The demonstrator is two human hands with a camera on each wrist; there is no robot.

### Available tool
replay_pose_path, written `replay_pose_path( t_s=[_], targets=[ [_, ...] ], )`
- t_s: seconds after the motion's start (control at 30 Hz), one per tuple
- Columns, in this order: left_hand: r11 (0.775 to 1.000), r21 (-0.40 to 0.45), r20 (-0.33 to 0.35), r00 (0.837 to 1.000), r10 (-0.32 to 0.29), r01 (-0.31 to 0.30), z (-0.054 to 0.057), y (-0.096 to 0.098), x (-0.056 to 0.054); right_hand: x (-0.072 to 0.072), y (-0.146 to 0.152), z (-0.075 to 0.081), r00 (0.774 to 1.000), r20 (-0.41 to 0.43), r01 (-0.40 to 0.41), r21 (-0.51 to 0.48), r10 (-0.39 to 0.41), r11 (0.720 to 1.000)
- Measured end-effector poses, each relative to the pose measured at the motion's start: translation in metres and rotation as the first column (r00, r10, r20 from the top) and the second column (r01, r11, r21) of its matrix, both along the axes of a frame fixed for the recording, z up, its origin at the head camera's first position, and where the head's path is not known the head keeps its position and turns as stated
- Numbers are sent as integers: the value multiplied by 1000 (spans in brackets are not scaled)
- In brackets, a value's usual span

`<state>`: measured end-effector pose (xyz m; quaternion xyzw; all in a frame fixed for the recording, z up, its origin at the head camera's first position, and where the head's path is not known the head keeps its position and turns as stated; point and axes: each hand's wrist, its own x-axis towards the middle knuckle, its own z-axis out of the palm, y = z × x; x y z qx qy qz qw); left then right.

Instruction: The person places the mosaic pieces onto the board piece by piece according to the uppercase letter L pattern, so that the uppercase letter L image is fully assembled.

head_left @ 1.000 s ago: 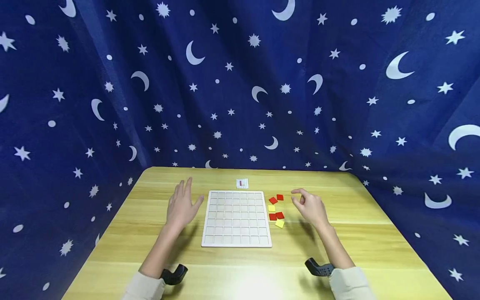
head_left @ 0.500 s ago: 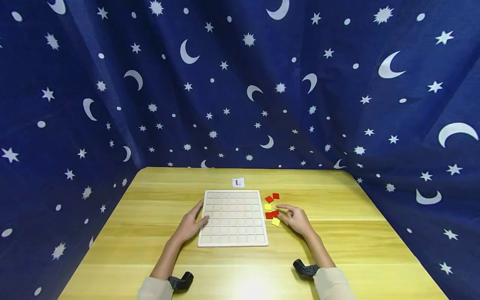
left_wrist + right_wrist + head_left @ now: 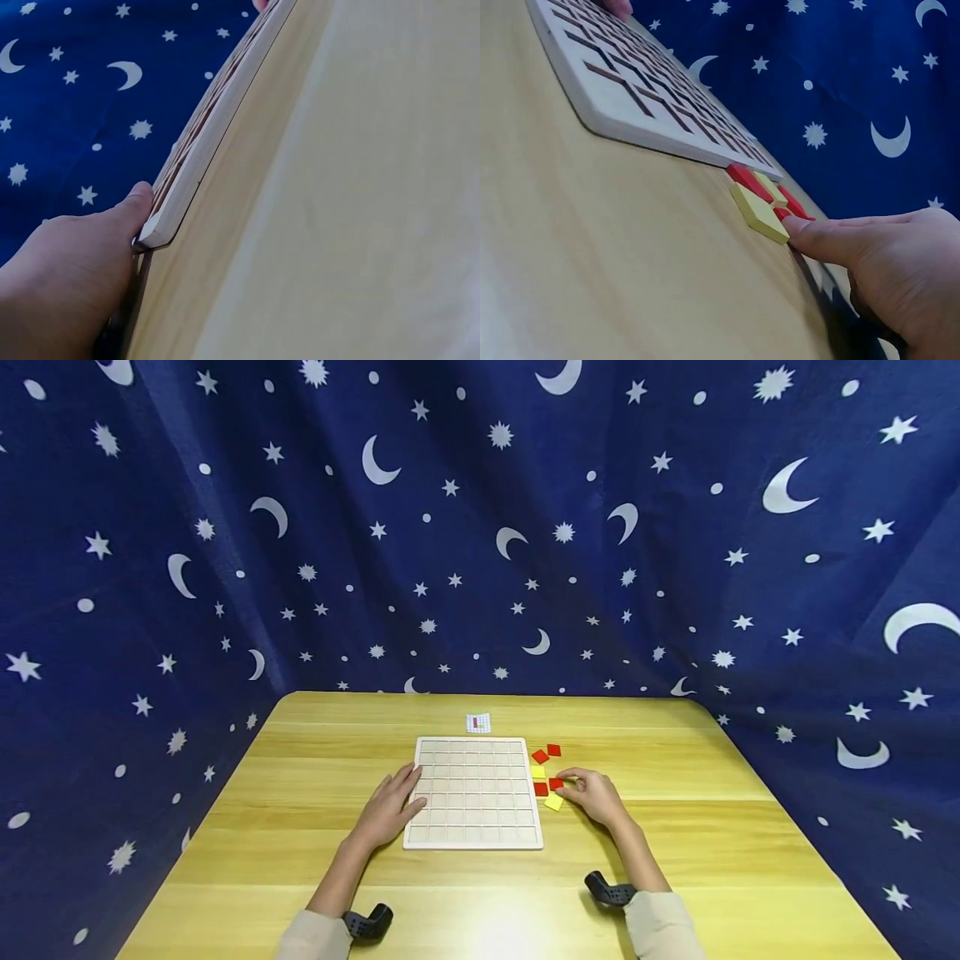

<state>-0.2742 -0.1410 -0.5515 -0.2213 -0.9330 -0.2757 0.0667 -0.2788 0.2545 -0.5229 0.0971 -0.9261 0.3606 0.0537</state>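
Observation:
A white square board (image 3: 472,793) with a grid of shallow square cells lies on the table. My left hand (image 3: 387,807) rests at its left edge, fingers fairly straight, with the thumb and fingertips over the rim. In the left wrist view the thumb (image 3: 135,206) lies against the board's corner edge. Right of the board, my right hand (image 3: 596,797) pinches a red square tile (image 3: 556,784) between thumb and fingertips. Beside that tile lie another red tile (image 3: 541,789), a yellow tile (image 3: 553,802) and a second yellow tile (image 3: 538,772).
Two more red tiles lie farther back, one red tile (image 3: 540,757) near the board and one red tile (image 3: 553,750) behind it. A small printed grid card (image 3: 477,723) sits beyond the board. A dark blue star-and-moon curtain (image 3: 480,527) surrounds the wooden table (image 3: 337,718).
Both hands have come down and inward: the left from above the table to the board's left edge, the right to the tiles, where it now pinches a red one.

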Motion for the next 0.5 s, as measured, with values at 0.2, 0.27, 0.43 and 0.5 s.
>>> replay_pose_path(
  t_s=[0.2, 0.27, 0.43, 0.5],
  targets=[
    [1000, -29, -4, 1000, 8, -8, 0, 4, 3, -6, -1, 2, 998, -39, 47, -80, -50, 996],
    [1000, -19, -6, 1000, 16, -17, -1, 4, 3, -10, -6, 5, 997, -53, 44, -105, -49, 994],
    [1000, 11, -11, 1000, 27, -27, -1, 2, 3, -20, -29, 17, 995, -98, 20, -132, -34, 991],
    [999, 6, -11, 999, 35, -35, -2, 1, 4, -24, -41, 22, 992, -125, 1, -135, -18, 991]
  ],
)
